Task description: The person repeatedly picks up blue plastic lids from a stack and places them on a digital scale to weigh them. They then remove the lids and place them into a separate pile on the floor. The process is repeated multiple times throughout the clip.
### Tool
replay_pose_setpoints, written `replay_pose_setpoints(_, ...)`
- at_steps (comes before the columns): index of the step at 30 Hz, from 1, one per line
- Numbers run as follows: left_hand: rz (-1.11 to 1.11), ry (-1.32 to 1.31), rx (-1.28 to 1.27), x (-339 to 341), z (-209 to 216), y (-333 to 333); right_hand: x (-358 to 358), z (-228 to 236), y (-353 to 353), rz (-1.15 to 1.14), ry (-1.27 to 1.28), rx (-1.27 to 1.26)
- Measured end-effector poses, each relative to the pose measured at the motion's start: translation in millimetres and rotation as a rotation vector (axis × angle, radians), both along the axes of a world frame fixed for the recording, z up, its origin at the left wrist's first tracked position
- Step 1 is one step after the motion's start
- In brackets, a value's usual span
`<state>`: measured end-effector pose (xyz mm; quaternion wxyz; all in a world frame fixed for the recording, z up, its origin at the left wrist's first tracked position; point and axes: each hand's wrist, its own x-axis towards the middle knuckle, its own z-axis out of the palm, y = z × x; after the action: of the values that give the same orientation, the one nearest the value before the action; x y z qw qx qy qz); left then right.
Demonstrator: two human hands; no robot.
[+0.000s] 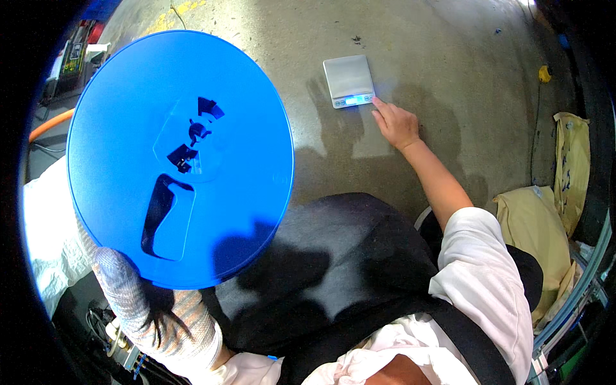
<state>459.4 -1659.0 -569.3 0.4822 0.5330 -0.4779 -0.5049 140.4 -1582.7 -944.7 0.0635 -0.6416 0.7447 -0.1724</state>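
Observation:
A large round blue plastic reel is held up at the left, its flat face toward me. My left hand, in a knitted grey-white work glove, grips the lower left rim; the thumb shows in front and the other fingers are hidden behind. Farther off, a small digital scale with a silver plate and a lit blue display lies on the floor. My bare right hand reaches to its front right corner. The index fingertip touches the button panel there, the other fingers are loosely bent, and nothing is held.
Black cloth covers my lap. Brown paper sacks lie at the right beside metal rails. A white bag stands at the left, near an orange hose. A yellow object sits on the concrete floor at the far right.

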Motion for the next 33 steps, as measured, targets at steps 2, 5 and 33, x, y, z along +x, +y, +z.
replay_pose_setpoints(2, 0.000, -0.006, 0.000, 1, 2, -1, 2, -3, -3, 0.013, -0.028, 0.002)
replay_pose_setpoints(5, -0.010, 0.008, -0.002, -1, -2, -4, -3, -7, -3, 0.008, -0.012, -0.014)
replay_pose_setpoints(33, -0.035, -0.130, -0.119, 1, -2, 16, 90, 48, -10, 0.598, -0.356, -0.261)
